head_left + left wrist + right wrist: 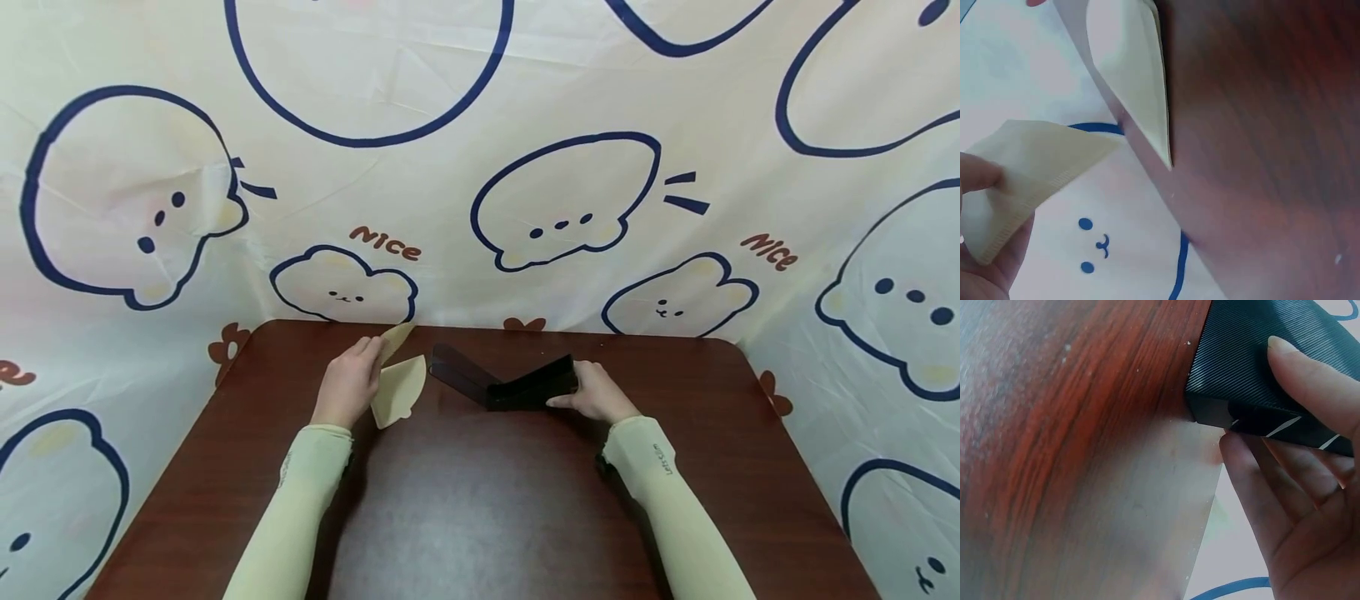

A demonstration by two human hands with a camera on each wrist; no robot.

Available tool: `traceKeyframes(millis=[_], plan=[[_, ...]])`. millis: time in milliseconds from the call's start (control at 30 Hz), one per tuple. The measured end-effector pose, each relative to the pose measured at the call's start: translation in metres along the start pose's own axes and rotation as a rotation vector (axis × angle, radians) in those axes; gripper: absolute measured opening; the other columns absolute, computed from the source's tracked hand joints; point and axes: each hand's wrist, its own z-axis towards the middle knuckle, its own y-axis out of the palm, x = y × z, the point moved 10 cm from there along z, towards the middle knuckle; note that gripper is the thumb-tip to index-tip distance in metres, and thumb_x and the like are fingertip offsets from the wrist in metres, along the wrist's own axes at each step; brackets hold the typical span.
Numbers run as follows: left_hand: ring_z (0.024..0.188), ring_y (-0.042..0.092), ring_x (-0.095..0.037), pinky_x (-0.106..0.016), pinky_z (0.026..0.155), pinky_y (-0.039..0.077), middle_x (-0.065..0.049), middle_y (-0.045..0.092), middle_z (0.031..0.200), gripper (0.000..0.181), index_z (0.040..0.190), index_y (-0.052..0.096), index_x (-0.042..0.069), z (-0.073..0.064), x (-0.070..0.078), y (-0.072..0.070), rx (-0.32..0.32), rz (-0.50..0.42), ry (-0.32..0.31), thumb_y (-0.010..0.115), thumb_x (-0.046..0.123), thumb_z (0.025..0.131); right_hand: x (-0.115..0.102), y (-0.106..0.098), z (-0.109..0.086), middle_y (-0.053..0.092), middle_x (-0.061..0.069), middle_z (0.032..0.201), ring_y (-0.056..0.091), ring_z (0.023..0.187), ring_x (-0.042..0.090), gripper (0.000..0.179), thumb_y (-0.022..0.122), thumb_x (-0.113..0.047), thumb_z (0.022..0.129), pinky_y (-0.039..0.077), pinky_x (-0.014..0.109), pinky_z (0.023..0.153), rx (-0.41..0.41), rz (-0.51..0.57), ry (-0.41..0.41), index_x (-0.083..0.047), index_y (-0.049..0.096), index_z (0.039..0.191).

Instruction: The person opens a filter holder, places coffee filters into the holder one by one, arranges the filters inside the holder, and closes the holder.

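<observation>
My left hand [348, 385] pinches a pale tan paper coffee filter [1044, 156] between thumb and fingers; a crimped seam runs along its edge. Close beside that hand, a small stack of matching filters [399, 390] lies on the table, pointed end visible in the left wrist view. My right hand [602, 392] grips a black box [534, 387] by its right end, thumb on the ribbed face [1241, 356] and fingers along the other side. The box's dark see-through lid [459, 372] stands swung out to the left. The inside of the box is too dark to make out.
Both hands work near the back edge of a dark reddish-brown wooden table [480, 517]. Behind it and at both sides hangs a pale cloth [442, 192] printed with blue-outlined cartoon animals.
</observation>
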Motion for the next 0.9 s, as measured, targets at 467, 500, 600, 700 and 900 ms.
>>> traceKeyframes(millis=[467,500,600,700,900], plan=[[0.081,0.070,-0.033,-0.047,0.068,0.059,-0.017,0.069,0.101,0.021,0.121,0.064,0.002,0.006,0.006,-0.020,0.115,-0.046,-0.024,0.062,-0.001,0.100,0.003,0.002,0.000,0.047,0.029,0.154,0.056,0.134,0.041,0.088,0.085,-0.031,0.088,0.047,0.057,0.110,-0.013,0.029,0.017,0.006,0.040,0.154],[0.081,0.070,-0.033,-0.047,0.069,0.059,-0.016,0.069,0.102,0.020,0.119,0.065,0.002,0.007,0.005,-0.023,0.132,-0.063,-0.030,0.062,-0.001,0.100,0.003,0.002,-0.001,0.047,0.029,0.154,0.056,0.134,0.041,0.088,0.085,-0.031,0.088,0.047,0.057,0.110,-0.011,0.030,0.017,0.006,0.040,0.154],[0.086,0.071,-0.033,-0.047,0.072,0.060,-0.016,0.070,0.104,0.017,0.116,0.067,0.002,0.009,0.006,-0.032,0.184,-0.117,-0.051,0.063,-0.001,0.100,0.003,0.003,0.000,0.047,0.029,0.154,0.056,0.134,0.041,0.088,0.085,-0.031,0.088,0.047,0.057,0.110,-0.014,0.024,0.013,0.006,0.040,0.154],[0.090,0.072,-0.034,-0.049,0.075,0.060,-0.018,0.072,0.106,0.014,0.113,0.069,0.000,0.012,0.008,-0.042,0.232,-0.150,-0.054,0.065,0.001,0.100,0.003,0.002,-0.001,0.045,0.031,0.155,0.055,0.135,0.042,0.090,0.084,-0.031,0.088,0.046,0.058,0.110,-0.019,0.016,0.014,0.008,0.037,0.155],[0.092,0.073,-0.034,-0.048,0.078,0.059,-0.018,0.073,0.106,0.013,0.111,0.070,0.000,0.019,0.017,-0.056,0.293,-0.197,-0.041,0.066,0.005,0.100,0.005,0.002,0.000,0.044,0.030,0.156,0.055,0.135,0.043,0.091,0.086,-0.030,0.087,0.046,0.058,0.111,-0.008,0.027,0.018,0.007,0.038,0.155]])
